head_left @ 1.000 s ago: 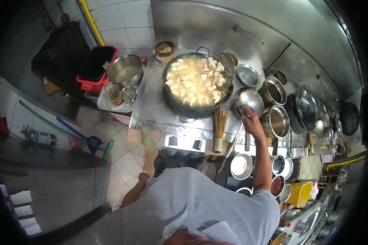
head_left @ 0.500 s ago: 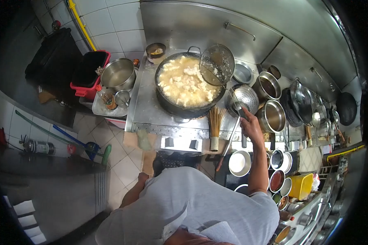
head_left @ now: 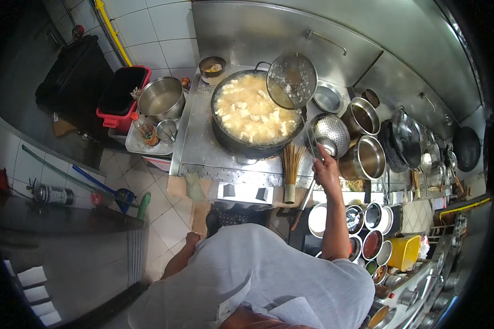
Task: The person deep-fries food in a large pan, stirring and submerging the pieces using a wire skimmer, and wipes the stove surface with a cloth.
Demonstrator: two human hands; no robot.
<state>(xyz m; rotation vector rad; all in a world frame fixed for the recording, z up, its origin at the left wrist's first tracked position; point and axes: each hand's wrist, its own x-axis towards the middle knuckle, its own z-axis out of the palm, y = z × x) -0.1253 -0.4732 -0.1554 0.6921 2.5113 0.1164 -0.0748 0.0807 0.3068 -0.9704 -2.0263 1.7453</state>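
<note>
My right hand is wrapped round the handle of a wire strainer, whose round mesh is tilted up over the right rear rim of a large black wok. White bits cling to the mesh. Pale battered pieces float in bubbling oil in the wok. My left hand hangs low beside my body near the counter's front edge, its fingers mostly hidden. Just right of the wok lies a perforated ladle. A bamboo brush stands between the wok and my right hand.
Steel pots stand right of the perforated ladle. Bowls of sauces and a yellow container are at the lower right. On the left are a steel pot, a bottle and a red bin. A small bowl sits behind the wok.
The strainer has come up out of the oil and tilted upright. My right hand has shifted a little left and down. The pieces in the wok have spread out.
</note>
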